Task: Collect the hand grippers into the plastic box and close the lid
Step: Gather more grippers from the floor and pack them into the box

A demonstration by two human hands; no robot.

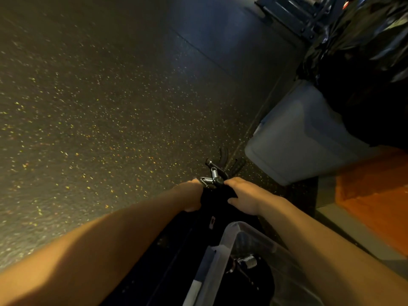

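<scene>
Dark rubber floor flecked with yellow and orange (110, 107) lies under everything. Just beyond the clear plastic box (234, 230), the right hand (245, 195) bends its fingers (231, 184) over the black handles of a bunch of hand grippers with steel coil springs (215, 175), its thumb tucked beneath so that it grips them. The left hand (191, 195) meets the same bunch from the other side; its fingers are hidden, so their state cannot be told. The bunch rests on the floor. Inside the box lies another black gripper with a steel spring (248, 261). Farther beyond the box to the right stands a grey-blue translucent plastic container (295, 138), a crumpled black plastic bag (364, 51) behind it and an orange mat (375, 191) beside it.
</scene>
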